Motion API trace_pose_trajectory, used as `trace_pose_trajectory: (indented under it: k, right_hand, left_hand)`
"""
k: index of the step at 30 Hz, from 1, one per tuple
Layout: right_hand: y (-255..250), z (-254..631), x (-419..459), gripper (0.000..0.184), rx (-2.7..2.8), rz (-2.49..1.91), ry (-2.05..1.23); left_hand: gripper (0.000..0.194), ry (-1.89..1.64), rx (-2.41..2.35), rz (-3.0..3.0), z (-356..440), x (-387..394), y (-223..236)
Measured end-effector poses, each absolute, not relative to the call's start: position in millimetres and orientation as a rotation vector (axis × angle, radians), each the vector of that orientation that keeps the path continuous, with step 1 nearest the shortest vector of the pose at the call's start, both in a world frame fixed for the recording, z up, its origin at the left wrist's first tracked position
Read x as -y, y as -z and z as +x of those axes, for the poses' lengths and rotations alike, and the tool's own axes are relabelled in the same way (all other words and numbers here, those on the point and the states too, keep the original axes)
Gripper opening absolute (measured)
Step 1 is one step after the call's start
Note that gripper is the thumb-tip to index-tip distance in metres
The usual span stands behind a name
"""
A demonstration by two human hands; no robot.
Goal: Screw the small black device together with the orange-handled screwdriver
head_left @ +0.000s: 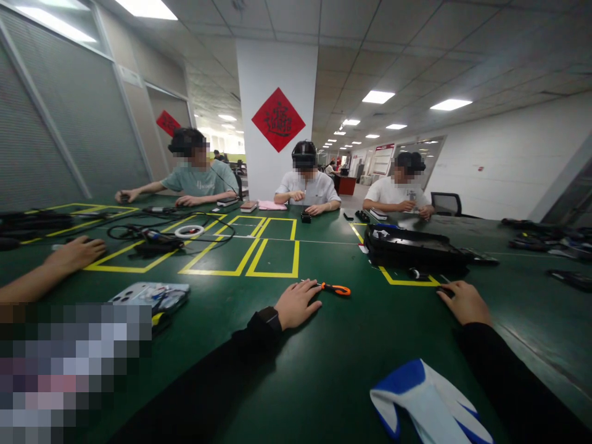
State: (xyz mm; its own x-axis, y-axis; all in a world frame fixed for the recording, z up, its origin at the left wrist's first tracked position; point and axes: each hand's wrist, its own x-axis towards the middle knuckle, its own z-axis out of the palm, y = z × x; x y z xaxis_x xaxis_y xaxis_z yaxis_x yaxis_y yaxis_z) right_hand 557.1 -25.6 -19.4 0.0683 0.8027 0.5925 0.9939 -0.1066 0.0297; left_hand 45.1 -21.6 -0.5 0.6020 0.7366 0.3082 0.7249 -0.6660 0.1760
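My left hand [298, 303] lies flat on the green table, fingers stretched out and thumb apart. At its fingertips is a screwdriver [337, 288] with an orange and black handle; its front end is partly hidden by the fingers. My right hand [467, 302] rests farther right with its fingers curled together near a yellow taped corner. Something small and dark shows at those fingertips, too hidden to name. Just beyond it stands a long black open case [411, 246], with a small black-and-white piece beside it. A blue and white glove [430, 401] lies nearer to me, between my forearms.
A clear-topped box of small parts [152, 296] lies at left, near another person's hand [76, 254]. Cables [157, 237] and a white tape roll [189, 231] lie beyond, among yellow tape outlines. Three people sit across the table. More black parts [546, 237] lie far right.
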Motion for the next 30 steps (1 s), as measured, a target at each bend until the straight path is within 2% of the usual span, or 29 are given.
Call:
trace_pose_trajectory:
  k: [20, 30]
  right_hand:
    - [11, 554, 38, 0.036, 1.881, -2.024, 0.684]
    - [10, 551, 39, 0.036, 1.995, -1.894, 0.668]
  left_hand:
    - [0.051, -0.533, -1.276, 2.768, 47, 22, 0]
    - [0.052, -0.535, -1.273, 2.770, 46, 22, 0]
